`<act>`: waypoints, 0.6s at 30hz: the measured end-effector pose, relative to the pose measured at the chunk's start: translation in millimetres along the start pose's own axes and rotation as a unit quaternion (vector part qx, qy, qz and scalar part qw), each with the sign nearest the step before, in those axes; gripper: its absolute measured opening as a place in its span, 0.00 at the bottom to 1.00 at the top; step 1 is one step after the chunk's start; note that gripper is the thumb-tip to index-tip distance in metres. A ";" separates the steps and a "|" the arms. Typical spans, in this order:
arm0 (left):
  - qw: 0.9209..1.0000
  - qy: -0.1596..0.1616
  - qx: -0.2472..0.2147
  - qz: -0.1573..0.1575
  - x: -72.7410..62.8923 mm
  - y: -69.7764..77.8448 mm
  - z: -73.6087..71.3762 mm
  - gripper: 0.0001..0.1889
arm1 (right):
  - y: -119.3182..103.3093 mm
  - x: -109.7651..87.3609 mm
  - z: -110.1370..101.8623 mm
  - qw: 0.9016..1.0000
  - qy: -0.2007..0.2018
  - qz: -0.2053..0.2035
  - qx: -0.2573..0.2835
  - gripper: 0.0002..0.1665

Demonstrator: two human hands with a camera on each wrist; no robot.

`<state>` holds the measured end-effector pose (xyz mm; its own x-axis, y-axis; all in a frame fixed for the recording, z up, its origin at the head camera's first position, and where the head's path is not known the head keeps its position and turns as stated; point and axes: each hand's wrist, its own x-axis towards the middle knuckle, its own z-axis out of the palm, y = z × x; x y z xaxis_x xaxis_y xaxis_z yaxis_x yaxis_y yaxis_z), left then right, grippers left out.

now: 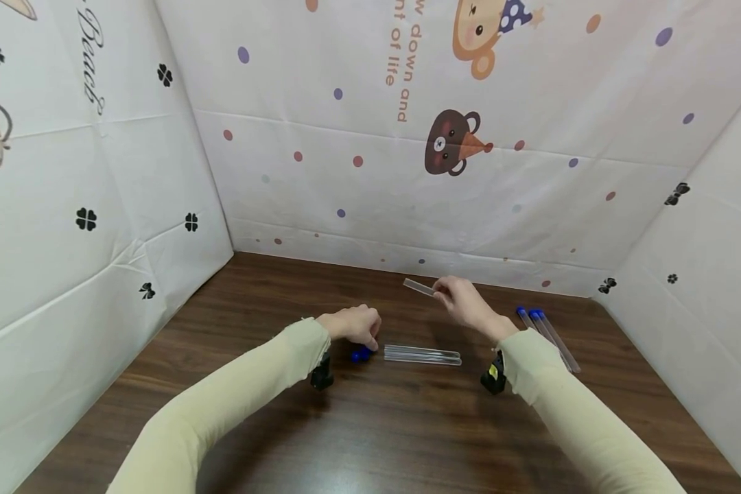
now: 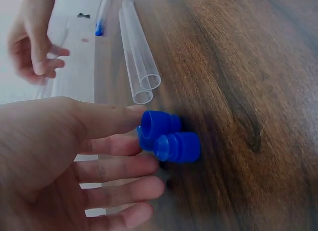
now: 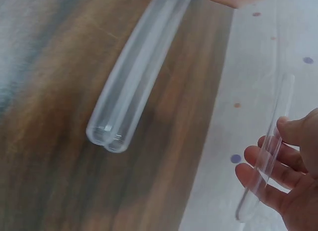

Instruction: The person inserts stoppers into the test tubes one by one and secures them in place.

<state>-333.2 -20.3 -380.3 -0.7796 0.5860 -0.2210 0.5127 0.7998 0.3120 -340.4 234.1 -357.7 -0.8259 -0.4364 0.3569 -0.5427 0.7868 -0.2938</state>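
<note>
My right hand holds a clear test tube between thumb and curled fingers, raised off the table; its rounded end points down in the right wrist view. At the left, my left hand reaches down to a small cluster of blue caps. Its thumb and forefinger lie at the caps' near side, the other fingers extended loosely. The caps rest on the table, one partly hidden behind the others. Between the hands lie two uncapped test tubes side by side, their open ends toward the caps.
Several test tubes with blue caps lie at the right of the dark wooden table, partly behind my right sleeve. White printed sheets wall the table at the back and both sides. A dark wrist camera hangs under each sleeve.
</note>
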 end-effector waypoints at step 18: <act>0.997 0.047 -0.015 0.052 5.6 -5.7 -2.7 0.08 | 1.5 8.5 -30.6 0.998 0.057 0.007 0.007 0.07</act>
<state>-341.5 -21.8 -380.8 -0.7539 0.6496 -0.0984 0.5826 0.7302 0.3568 -343.6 244.9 -328.0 -0.8118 -0.3721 0.4500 -0.5331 0.7868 -0.3111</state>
